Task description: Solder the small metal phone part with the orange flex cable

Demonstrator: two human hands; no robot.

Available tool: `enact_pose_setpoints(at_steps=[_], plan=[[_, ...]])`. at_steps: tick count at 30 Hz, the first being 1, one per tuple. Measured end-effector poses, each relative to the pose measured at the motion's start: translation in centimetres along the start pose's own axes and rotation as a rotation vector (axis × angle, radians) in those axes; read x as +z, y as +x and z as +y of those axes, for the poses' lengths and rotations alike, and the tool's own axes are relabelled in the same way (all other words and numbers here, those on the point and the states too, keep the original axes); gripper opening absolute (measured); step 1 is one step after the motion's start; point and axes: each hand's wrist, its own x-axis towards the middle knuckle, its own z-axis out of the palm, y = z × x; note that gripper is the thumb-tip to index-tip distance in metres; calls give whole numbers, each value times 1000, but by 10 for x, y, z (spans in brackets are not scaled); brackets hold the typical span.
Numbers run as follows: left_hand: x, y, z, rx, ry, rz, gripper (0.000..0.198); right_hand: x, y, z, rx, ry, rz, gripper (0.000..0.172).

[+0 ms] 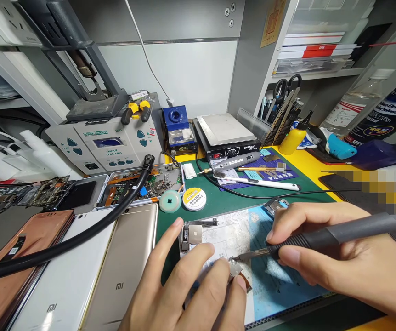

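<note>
My right hand point(349, 262) grips a soldering iron point(318, 236) by its dark ribbed sleeve, with thumb and fingers around it. The iron's metal tip reaches left to a small silver shield point(235, 270) on a phone circuit board point(195, 234). My left hand point(191, 289) lies over that board, its fingertips pressed on it beside the tip and the index finger stretched out. Much of the board is hidden under those fingers. A brown flex piece point(245, 281) shows by the little finger. Beneath everything is a white and blue work pad point(274, 271).
Several phone backs point(124, 266) lie left under a black hose point(81, 239). Behind stand a hot-air station point(104, 142), a soldering-iron stand point(179, 131) and a heating plate point(229, 133). A toothbrush point(256, 182), a grey pen-like tool point(235, 162) and round tins point(194, 199) lie beyond the pad.
</note>
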Motion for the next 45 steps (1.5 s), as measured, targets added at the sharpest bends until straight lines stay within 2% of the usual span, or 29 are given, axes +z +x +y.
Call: enact_pose_setpoints(at_steps=[6,12,25,45], plan=[[0,0,0,2,1,0,33,-2,-2,2,-5,1,-6,12],[0,-2,0,8,8,-9,45,-1,-2,2,-1,-1,1,14],[-2,4,1,-14,-9,5,28,-1,-3,3,25,27,-26,15],[-4,6,1,-34,5,7,33,-1,-2,5,-30,-7,-1,9]])
